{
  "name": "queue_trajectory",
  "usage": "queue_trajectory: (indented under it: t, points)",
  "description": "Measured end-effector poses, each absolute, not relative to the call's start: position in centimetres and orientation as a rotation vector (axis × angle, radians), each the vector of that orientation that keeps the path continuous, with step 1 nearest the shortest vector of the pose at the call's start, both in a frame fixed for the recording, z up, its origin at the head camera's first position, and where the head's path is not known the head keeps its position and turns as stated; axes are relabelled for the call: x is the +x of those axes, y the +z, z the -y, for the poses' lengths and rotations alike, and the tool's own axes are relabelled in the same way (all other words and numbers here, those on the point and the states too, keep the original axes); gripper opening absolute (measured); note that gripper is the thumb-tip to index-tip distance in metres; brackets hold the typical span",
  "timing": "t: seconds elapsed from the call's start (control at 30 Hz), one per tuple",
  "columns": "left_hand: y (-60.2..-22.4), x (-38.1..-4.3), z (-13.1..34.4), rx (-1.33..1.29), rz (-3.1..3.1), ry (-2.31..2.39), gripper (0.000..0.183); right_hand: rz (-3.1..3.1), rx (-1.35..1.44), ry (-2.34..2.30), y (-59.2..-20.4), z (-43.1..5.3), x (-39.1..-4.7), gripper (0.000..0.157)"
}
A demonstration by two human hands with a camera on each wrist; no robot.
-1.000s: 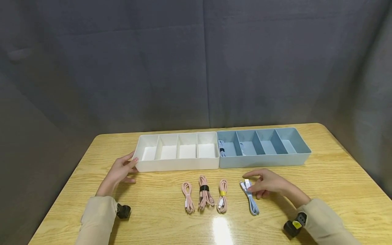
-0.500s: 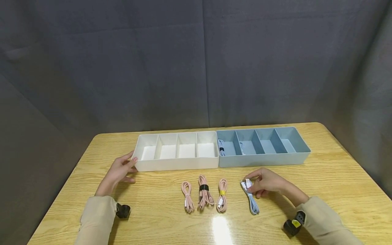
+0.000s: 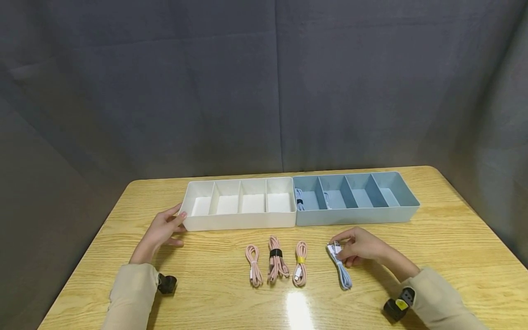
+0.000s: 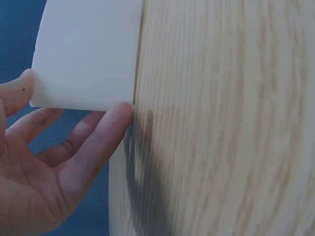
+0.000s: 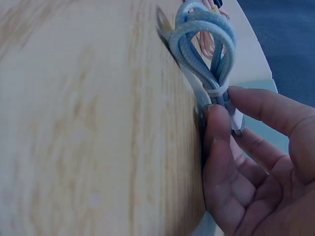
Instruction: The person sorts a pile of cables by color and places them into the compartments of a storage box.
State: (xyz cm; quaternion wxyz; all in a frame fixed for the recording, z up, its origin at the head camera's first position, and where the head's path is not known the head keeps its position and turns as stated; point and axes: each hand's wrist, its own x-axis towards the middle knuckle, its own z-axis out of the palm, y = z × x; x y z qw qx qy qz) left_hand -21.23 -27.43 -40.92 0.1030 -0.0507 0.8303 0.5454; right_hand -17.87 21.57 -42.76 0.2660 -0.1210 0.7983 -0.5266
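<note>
My right hand (image 3: 360, 246) pinches a light blue bundled charging cable (image 3: 343, 272) near its white plug ends. In the right wrist view, thumb and fingers close on the cable (image 5: 204, 37) beside its white tie, with the looped end beyond them. My left hand (image 3: 162, 228) touches the left end of a white four-compartment box (image 3: 239, 222). In the left wrist view, the thumb is at the rim corner of the box (image 4: 88, 54), and the fairly straight fingers rest at its end. Three pink bundled cables (image 3: 254, 266) lie side by side left of my right hand.
A blue four-compartment box (image 3: 359, 217) stands end to end with the white one. Its two leftmost compartments hold blue cables (image 3: 299, 200). Both boxes are near the back of the wooden table (image 3: 214, 293), before a dark grey curtain (image 3: 206, 91).
My right fingers have drawn in around the blue cable's plug end, and the cable has shifted slightly right. The left hand stays at the white box.
</note>
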Motion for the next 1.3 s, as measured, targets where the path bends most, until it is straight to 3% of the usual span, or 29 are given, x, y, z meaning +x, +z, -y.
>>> queue_trajectory:
  t: [1.3]
  points:
    - [-41.0, -21.3, 27.3, -0.177, -2.447, 1.615, 0.06, -2.155, -0.455, -1.523, -41.5, -23.4, -17.9, 0.042]
